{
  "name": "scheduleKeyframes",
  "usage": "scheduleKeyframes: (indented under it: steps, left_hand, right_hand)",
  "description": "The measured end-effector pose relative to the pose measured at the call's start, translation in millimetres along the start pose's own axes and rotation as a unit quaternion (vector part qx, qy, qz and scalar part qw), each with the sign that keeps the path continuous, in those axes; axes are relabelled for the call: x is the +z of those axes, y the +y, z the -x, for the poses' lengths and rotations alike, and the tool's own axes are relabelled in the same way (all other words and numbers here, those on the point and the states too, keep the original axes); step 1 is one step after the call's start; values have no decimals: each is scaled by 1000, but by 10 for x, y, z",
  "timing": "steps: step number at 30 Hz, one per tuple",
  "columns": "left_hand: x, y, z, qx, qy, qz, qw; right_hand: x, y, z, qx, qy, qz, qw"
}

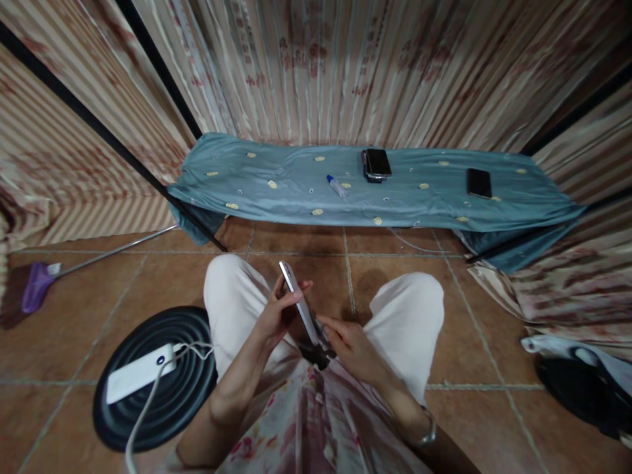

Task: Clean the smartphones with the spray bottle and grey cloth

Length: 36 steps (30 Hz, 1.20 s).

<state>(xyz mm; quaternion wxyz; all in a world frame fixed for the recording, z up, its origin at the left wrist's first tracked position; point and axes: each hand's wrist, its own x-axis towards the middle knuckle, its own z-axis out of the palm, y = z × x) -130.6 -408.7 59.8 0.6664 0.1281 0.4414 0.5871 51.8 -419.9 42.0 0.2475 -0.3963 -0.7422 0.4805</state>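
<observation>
I am seated, and my white-trousered knees (232, 289) frame the view. A silver phone (300, 304) stands on edge between my hands, above my lap. My left hand (279, 313) grips its upper part, fingers curled around the far side. My right hand (348, 342) holds its lower end, fingertips touching the edge. The screen faces away, so I see only the thin side.
A low table under a teal cloth (296, 187) stands ahead, bearing a stack of dark phones (376, 163), a single dark phone (478, 182) and a small blue-capped bottle (336, 185). A white power bank with cable (141, 372) lies on a black round stool to my left. A purple mop (37, 284) rests on the tiled floor.
</observation>
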Motion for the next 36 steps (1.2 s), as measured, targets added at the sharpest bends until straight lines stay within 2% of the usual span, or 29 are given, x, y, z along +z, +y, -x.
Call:
scheduleKeyframes:
  steps: [5,8,11,15,18,22,25,29,33,36]
  left_hand:
    - [16,-57,-100,18,56,-20,998]
    - [40,-148,-166,43,71,-23,996]
    - [63,-176,-201,55,73,-6,996]
    - [75,-87,-206,58,68,14,996]
    - [68,-6,-205,33,65,44,996]
    - [75,61,-196,-44,40,106,993]
    - [93,103,-179,-59,20,144,988]
    - [118,147,-200,-61,6,160,985]
    - [159,131,-325,-67,20,173,982]
    - [194,85,-469,-67,35,153,985]
  right_hand:
    - [-39,-171,28,-27,8,47,999]
    - [-25,-284,-77,-74,49,84,993]
    - [52,-309,-149,-125,94,158,975]
    - [174,-216,-82,-182,147,253,939]
    - [195,-148,2,-219,181,264,922]
    - [138,-115,15,-240,229,263,906]
    - [94,-89,-20,-247,252,255,900]
    - [87,26,-55,-200,235,212,927]
    - [97,210,-81,-70,213,104,969]
    - [58,327,-96,-5,214,15,977]
